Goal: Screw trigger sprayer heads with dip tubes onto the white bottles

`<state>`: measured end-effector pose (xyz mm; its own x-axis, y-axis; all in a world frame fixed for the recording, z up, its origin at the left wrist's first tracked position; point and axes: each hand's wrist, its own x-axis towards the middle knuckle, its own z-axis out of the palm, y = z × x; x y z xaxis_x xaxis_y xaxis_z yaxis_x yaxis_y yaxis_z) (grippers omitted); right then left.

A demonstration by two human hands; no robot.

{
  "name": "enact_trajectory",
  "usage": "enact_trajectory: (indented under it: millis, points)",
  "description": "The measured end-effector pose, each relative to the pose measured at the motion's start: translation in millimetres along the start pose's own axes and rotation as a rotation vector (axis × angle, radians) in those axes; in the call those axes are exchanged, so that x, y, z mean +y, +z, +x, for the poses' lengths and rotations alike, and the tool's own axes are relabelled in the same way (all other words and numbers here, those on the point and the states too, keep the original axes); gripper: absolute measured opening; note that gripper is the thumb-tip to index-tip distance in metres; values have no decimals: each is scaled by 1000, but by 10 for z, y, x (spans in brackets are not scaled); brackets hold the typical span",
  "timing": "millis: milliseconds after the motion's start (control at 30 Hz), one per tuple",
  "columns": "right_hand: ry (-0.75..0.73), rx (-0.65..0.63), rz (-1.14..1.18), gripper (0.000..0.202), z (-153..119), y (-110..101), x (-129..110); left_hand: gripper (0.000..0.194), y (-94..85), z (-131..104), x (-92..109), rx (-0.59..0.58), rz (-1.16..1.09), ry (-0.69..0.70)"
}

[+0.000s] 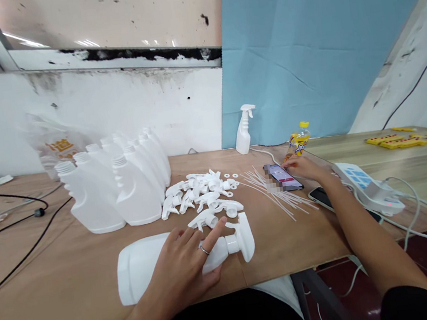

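Observation:
A white spray bottle (142, 264) with its trigger head fitted lies on its side at the table's front. Over its body is my left hand (186, 253), fingers across the top and thumb at the near side, closed around it. My right hand (303, 166) reaches to a lit smartphone (285, 178), fingers bent together with a fingertip at the screen, gripping nothing visible. Loose white trigger spray heads (207, 200) lie in a pile beyond the bottle. Thin white dip tubes (277, 196) are spread under and around the phone. Small white rings (233, 182) lie between pile and tubes.
Several uncapped white bottles (139, 191) stand at left. Another spray bottle (244, 135) stands upright by the wall. A yellow-capped drink bottle (300, 140), a dark phone (321, 198) and a power strip (366, 187) are at right. Black cables (32, 247) cross the left side.

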<state>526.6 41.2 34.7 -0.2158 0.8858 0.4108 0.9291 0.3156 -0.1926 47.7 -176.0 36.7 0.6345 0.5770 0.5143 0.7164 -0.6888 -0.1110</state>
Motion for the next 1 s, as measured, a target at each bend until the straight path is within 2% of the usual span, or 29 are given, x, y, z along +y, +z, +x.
enact_trajectory:
  millis: [133,367,800,1000]
  points:
    - [-65,-84,39,32,60,81,-53,81,-11,-6,8,-10,2,-7]
    - [-63,-133,65,32,51,157,-34,81,-1,1,11,-19,-5,-4]
    - [-38,-143,88,34,21,147,-66,81,3,5,12,-18,7,7]
    - [-23,-107,79,30,31,102,-123,80,5,13,14,-21,6,-1]
